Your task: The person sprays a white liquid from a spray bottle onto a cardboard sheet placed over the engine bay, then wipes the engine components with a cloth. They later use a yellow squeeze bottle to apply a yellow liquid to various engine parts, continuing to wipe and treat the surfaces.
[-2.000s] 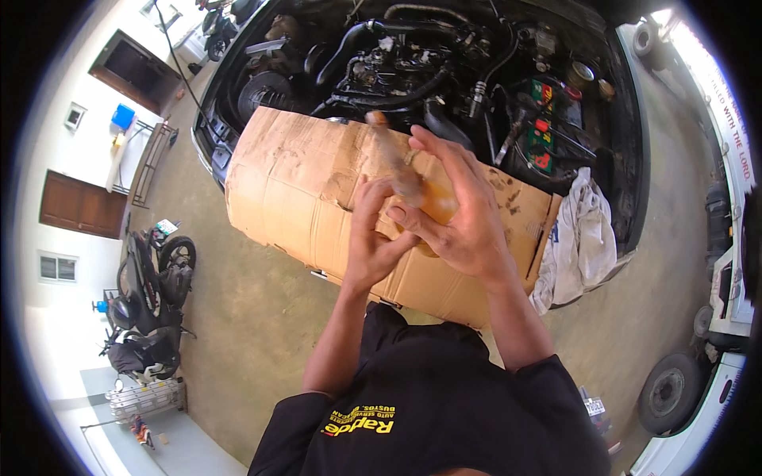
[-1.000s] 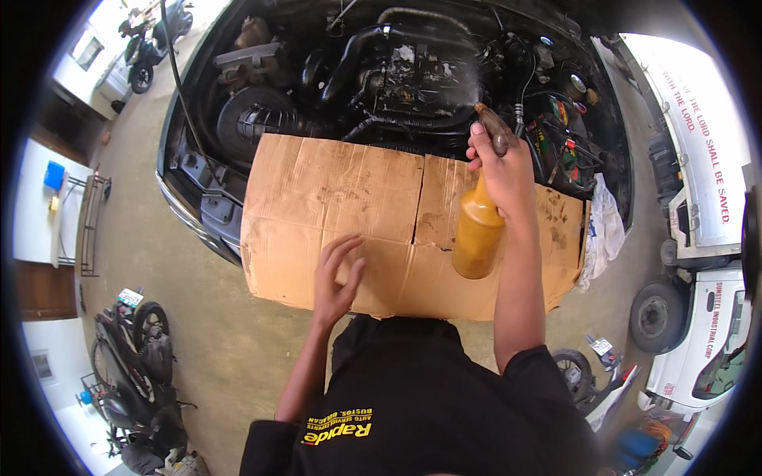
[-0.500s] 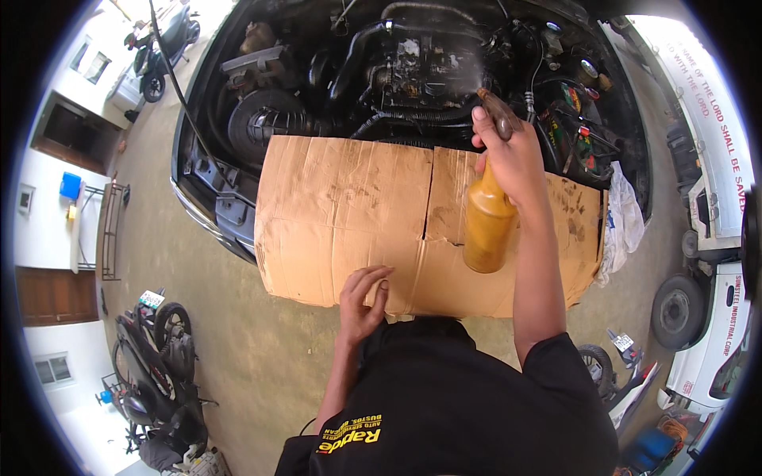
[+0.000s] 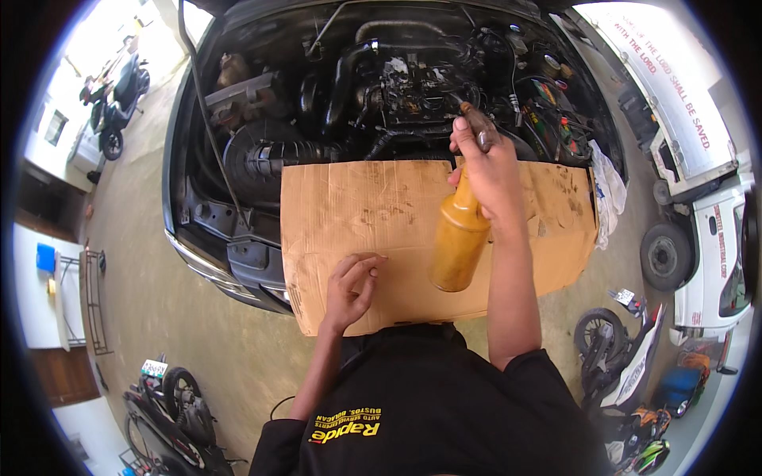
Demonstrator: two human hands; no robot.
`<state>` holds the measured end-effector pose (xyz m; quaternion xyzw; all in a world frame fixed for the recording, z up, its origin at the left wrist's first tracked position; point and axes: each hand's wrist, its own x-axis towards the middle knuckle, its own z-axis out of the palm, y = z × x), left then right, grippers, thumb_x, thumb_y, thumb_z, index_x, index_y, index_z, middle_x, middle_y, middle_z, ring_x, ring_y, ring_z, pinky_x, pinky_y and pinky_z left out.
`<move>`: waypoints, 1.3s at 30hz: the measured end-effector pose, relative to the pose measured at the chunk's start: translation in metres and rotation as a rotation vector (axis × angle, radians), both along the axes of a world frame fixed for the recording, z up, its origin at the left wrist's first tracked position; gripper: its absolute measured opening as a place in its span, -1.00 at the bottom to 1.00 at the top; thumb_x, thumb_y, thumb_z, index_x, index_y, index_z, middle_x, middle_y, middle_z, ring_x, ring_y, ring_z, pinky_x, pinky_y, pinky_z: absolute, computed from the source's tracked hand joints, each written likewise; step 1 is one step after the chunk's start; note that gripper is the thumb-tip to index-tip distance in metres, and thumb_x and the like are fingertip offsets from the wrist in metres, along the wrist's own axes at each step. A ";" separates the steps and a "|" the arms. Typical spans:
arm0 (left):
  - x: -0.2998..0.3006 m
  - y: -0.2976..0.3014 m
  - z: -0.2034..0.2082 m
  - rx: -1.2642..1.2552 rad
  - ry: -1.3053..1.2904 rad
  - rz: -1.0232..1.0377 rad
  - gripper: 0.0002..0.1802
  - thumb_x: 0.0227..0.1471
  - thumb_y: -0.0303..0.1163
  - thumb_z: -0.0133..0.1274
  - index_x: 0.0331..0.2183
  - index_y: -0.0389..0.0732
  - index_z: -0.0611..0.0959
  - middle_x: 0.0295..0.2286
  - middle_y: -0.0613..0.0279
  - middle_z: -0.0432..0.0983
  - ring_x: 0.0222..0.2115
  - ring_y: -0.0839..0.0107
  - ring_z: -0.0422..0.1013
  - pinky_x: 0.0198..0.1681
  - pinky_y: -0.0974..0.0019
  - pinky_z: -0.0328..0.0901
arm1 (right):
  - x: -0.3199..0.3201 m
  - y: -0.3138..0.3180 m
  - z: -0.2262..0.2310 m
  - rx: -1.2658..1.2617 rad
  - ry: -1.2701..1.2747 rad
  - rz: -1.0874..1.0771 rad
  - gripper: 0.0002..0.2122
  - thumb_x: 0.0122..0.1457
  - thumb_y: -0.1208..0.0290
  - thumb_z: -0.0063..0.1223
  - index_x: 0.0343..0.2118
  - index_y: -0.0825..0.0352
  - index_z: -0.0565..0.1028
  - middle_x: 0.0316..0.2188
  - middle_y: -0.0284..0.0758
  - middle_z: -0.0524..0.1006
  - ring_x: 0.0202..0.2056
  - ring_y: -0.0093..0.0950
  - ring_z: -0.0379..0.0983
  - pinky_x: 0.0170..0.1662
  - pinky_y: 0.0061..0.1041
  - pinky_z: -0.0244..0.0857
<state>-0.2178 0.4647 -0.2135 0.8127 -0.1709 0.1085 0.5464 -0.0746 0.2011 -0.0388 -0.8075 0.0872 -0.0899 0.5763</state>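
Note:
My right hand (image 4: pixel 494 176) is wrapped round the neck of a yellow spray bottle (image 4: pixel 460 246), its fingers up at the dark, dirty spray head (image 4: pixel 476 123). The nozzle points into the engine bay, toward the engine (image 4: pixel 417 87), which looks dark and wet with shiny patches. Below the hand, the bottle's body hangs tilted above a cardboard sheet (image 4: pixel 373 194). My left hand (image 4: pixel 350 287) hovers over or rests on the near left part of that cardboard; contact cannot be told. Its fingers are loosely bent, the thumb apart, and nothing shows in them.
The stained cardboard lies over the car's front edge. An air hose (image 4: pixel 286 151) and a thin prop rod (image 4: pixel 210 119) are at the left, a battery (image 4: pixel 556 119) and white plastic sheet (image 4: pixel 607 194) at the right. Motorcycles (image 4: pixel 178 404) and a white truck (image 4: pixel 706 254) stand around.
The view has shifted a little. My right hand and the spray bottle now appear farther left, with the bottle tilted more. A faint mist near the nozzle earlier is no longer distinct.

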 end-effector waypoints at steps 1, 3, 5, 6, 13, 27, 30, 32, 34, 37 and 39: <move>0.007 0.011 -0.003 0.005 -0.027 -0.001 -0.67 0.24 -0.62 0.21 0.01 -0.19 0.84 -0.07 0.05 0.77 -0.08 0.02 0.66 0.04 0.05 0.51 | 0.000 0.010 -0.006 0.016 0.029 -0.014 -0.47 0.54 -0.03 0.28 0.27 0.36 0.65 -0.28 -0.37 0.62 -0.44 -0.62 0.54 -0.49 -0.52 0.53; 0.021 0.029 -0.010 0.022 -0.054 -0.006 -0.62 0.20 -0.62 0.20 0.03 -0.19 0.83 -0.06 0.04 0.76 -0.08 0.00 0.66 0.04 0.03 0.52 | -0.002 0.028 -0.015 0.001 -0.002 -0.071 -0.50 0.55 -0.02 0.28 0.24 0.36 0.67 -0.30 -0.39 0.61 -0.42 -0.62 0.55 -0.49 -0.52 0.54; 0.034 0.038 -0.015 0.073 -0.056 -0.008 -0.61 0.20 -0.60 0.21 0.04 -0.17 0.83 -0.06 0.07 0.75 -0.06 0.02 0.66 0.06 0.03 0.50 | -0.002 0.040 -0.018 0.008 -0.038 -0.109 -0.51 0.55 -0.02 0.28 0.23 0.35 0.68 -0.32 -0.40 0.61 -0.43 -0.61 0.55 -0.49 -0.51 0.53; 0.038 0.040 -0.017 0.100 -0.059 -0.005 -0.60 0.19 -0.59 0.21 0.05 -0.16 0.83 -0.05 0.09 0.75 -0.05 0.03 0.65 0.08 0.02 0.49 | -0.002 0.044 -0.018 0.015 -0.064 -0.113 -0.50 0.55 -0.03 0.27 0.25 0.34 0.68 -0.33 -0.40 0.61 -0.45 -0.60 0.55 -0.50 -0.51 0.53; 0.045 0.045 -0.025 0.236 -0.136 -0.066 -0.63 0.22 -0.49 0.26 0.05 -0.08 0.85 -0.03 0.20 0.75 0.00 0.14 0.65 0.15 0.07 0.43 | 0.009 0.060 -0.017 -0.092 -0.028 -0.127 -0.38 0.55 -0.15 0.23 0.38 0.30 0.63 -0.34 -0.37 0.59 -0.50 -0.55 0.52 -0.48 -0.48 0.52; 0.034 0.018 -0.026 0.462 -0.018 0.183 -0.43 0.35 -0.25 0.23 0.35 0.13 0.71 0.41 0.09 0.47 0.48 -0.11 0.28 0.53 -0.17 0.18 | 0.036 0.049 -0.026 -0.066 0.141 0.043 -0.41 0.56 -0.11 0.23 0.33 0.34 0.63 -0.28 -0.40 0.57 -0.40 -0.58 0.51 -0.42 -0.47 0.56; 0.024 0.014 -0.031 0.549 -0.007 0.212 -0.41 0.42 -0.17 0.20 0.41 0.15 0.66 0.47 0.16 0.42 0.52 0.01 0.24 0.57 -0.12 0.11 | 0.026 0.047 -0.032 -0.133 0.151 0.025 -0.43 0.57 -0.11 0.21 0.32 0.33 0.65 -0.31 -0.41 0.56 -0.45 -0.59 0.48 -0.44 -0.48 0.51; 0.018 0.011 -0.033 0.571 -0.010 0.232 -0.40 0.43 -0.16 0.18 0.42 0.16 0.65 0.48 0.18 0.41 0.53 0.04 0.23 0.59 -0.10 0.08 | 0.019 0.047 -0.036 -0.091 0.158 0.034 -0.45 0.58 -0.09 0.20 0.31 0.32 0.66 -0.34 -0.41 0.54 -0.50 -0.59 0.46 -0.47 -0.48 0.46; 0.015 0.009 -0.035 0.586 -0.004 0.247 -0.40 0.43 -0.15 0.18 0.43 0.17 0.65 0.48 0.20 0.42 0.54 0.06 0.23 0.60 -0.09 0.07 | 0.013 0.049 -0.039 -0.095 0.170 0.055 -0.46 0.57 -0.10 0.21 0.26 0.32 0.68 -0.36 -0.42 0.53 -0.52 -0.59 0.45 -0.48 -0.48 0.44; 0.015 0.007 -0.034 0.586 -0.003 0.264 -0.41 0.43 -0.14 0.19 0.42 0.16 0.66 0.47 0.22 0.44 0.54 0.07 0.24 0.60 -0.10 0.06 | 0.008 0.056 -0.043 -0.104 0.181 0.062 -0.47 0.57 -0.11 0.21 0.19 0.34 0.69 -0.39 -0.44 0.51 -0.52 -0.60 0.46 -0.47 -0.48 0.45; 0.015 0.006 -0.033 0.589 -0.005 0.277 -0.42 0.43 -0.13 0.19 0.40 0.15 0.67 0.46 0.22 0.44 0.53 0.07 0.24 0.60 -0.10 0.07 | 0.006 0.062 -0.046 -0.088 0.159 0.098 -0.47 0.57 -0.13 0.21 0.15 0.35 0.70 -0.40 -0.45 0.50 -0.52 -0.60 0.47 -0.47 -0.48 0.47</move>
